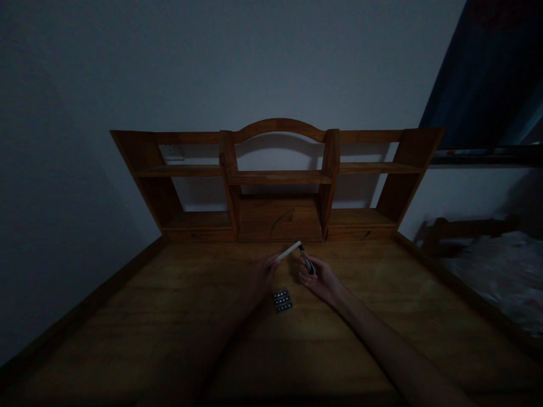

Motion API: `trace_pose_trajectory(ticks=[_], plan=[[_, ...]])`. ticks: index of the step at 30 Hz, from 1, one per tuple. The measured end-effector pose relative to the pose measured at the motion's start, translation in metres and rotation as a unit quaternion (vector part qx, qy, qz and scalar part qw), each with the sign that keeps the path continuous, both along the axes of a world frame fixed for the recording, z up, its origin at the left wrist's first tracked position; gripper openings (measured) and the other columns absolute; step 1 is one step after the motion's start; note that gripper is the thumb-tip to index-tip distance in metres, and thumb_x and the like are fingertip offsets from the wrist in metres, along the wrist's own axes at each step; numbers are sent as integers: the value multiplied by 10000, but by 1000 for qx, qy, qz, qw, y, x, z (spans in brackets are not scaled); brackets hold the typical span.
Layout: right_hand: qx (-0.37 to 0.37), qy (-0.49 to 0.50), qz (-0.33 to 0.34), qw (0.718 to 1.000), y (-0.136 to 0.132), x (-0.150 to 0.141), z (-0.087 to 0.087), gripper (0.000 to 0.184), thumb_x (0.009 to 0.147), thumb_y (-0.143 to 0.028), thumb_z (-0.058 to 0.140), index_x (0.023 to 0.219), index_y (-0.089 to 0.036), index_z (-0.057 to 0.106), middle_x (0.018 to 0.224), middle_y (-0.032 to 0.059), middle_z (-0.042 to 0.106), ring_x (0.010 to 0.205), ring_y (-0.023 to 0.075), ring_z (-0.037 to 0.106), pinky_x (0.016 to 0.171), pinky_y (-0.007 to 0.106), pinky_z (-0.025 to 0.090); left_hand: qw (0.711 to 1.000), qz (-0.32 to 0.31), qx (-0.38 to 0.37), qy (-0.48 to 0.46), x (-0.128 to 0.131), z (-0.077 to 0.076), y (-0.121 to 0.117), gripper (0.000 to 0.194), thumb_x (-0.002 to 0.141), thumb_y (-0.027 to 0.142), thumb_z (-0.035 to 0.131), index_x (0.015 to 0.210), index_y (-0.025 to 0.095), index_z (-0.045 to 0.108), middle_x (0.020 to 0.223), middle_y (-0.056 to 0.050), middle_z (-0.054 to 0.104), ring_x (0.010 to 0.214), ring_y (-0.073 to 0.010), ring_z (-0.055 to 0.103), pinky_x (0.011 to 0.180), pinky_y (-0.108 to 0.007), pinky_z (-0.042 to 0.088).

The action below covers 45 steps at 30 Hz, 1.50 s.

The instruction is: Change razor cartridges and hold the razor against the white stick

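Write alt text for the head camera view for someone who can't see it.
In dim light, a left hand holds a slim white bar whose tip meets a small dark tool in the right hand, above a wooden desk. A small dark block lies below, an open shelf hutch behind.

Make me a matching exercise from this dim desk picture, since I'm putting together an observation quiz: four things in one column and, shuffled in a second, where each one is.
Things:
1. white flat piece
2. small dark tool
3. dark little case
4. wooden hutch

Places:
A. standing at the back of the desk, against the wall
B. lying on the desk between the two hands
C. held in the left hand
D. held in the right hand, its tip at the end of the white piece

Pairs: 1-C, 2-D, 3-B, 4-A
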State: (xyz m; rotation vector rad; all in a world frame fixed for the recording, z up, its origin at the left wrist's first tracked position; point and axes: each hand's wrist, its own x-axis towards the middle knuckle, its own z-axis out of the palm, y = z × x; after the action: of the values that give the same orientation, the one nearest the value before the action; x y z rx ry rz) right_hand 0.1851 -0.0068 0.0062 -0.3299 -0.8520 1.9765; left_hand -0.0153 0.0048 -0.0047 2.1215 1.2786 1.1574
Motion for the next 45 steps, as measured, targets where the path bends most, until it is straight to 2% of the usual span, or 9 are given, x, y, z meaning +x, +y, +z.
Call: trace_pose_trajectory(ticks=[6, 9, 13, 21, 27, 33, 37, 41, 45], plan=[[4, 0, 7, 1000, -1, 0, 0, 248, 956, -280, 412, 774, -169, 540, 485, -58, 361, 402, 86, 246, 434, 207, 276, 999, 42, 18, -7, 1, 4, -2, 389, 957, 410, 381, 1210, 253, 631, 1202, -33, 670, 1108, -222, 614, 982, -396, 466], [-6, -3, 1, 1000, -2, -1, 1, 228, 945, -281, 437, 775, -166, 537, 521, -49, 403, 401, 79, 260, 436, 211, 285, 1000, 18, 18, -3, 0, 7, -2, 388, 957, 404, 384, 1236, 262, 612, 1236, -29, 652, 1140, -214, 594, 1007, -393, 450], [-8, -5, 0, 1000, -4, -1, 4, 218, 938, -273, 447, 773, -164, 539, 507, -53, 384, 399, 81, 261, 433, 214, 280, 999, -4, 28, 26, 1, 8, -4, 371, 951, 399, 404, 1223, 272, 622, 1232, -23, 654, 1129, -219, 596, 1013, -395, 444], [1, -7, 14, 1000, -1, -1, 0, 251, 952, -302, 414, 777, -170, 536, 489, -53, 360, 402, 91, 255, 428, 215, 268, 998, 34, 24, 44, 1, 7, -6, 399, 962, 408, 372, 1227, 248, 624, 1220, -56, 657, 1106, -242, 607, 974, -407, 466], [-11, -14, 7, 1000, -2, -1, -1, 265, 952, -311, 418, 766, -170, 544, 531, -32, 412, 435, 100, 309, 457, 226, 287, 996, 58, 28, 58, 2, 4, -4, 411, 961, 413, 369, 1239, 239, 618, 1164, -72, 678, 1049, -246, 627, 944, -415, 480], [-11, -20, 1, 1000, 2, 2, -4, 245, 942, -326, 440, 784, -173, 549, 540, -25, 427, 465, 115, 347, 477, 231, 306, 999, 35, 26, 25, 1, 9, -5, 413, 963, 423, 358, 1241, 253, 610, 1229, -44, 651, 1125, -231, 596, 989, -406, 459], [-4, -17, 1, 1000, 1, 6, -2, 261, 956, -322, 407, 780, -181, 537, 516, -38, 377, 450, 116, 313, 476, 230, 307, 999, 15, 34, -4, 1, 9, -4, 393, 949, 426, 394, 1227, 267, 621, 1233, -26, 652, 1134, -215, 597, 1006, -385, 454], [-2, -8, 4, 1000, 0, 6, -2, 273, 963, -307, 389, 774, -176, 536, 495, -46, 332, 446, 116, 272, 470, 231, 297, 1000, -9, 25, 14, 1, 8, -4, 380, 950, 417, 397, 1232, 286, 616, 1244, -13, 647, 1134, -216, 597, 997, -385, 457], [-4, 6, 7, 1000, 0, 4, -4, 295, 969, -303, 367, 779, -168, 548, 492, -48, 323, 450, 115, 249, 474, 233, 295, 999, 12, 22, 24, 0, 5, -4, 395, 955, 417, 387, 1230, 255, 620, 1224, -42, 655, 1106, -231, 607, 989, -392, 456]])
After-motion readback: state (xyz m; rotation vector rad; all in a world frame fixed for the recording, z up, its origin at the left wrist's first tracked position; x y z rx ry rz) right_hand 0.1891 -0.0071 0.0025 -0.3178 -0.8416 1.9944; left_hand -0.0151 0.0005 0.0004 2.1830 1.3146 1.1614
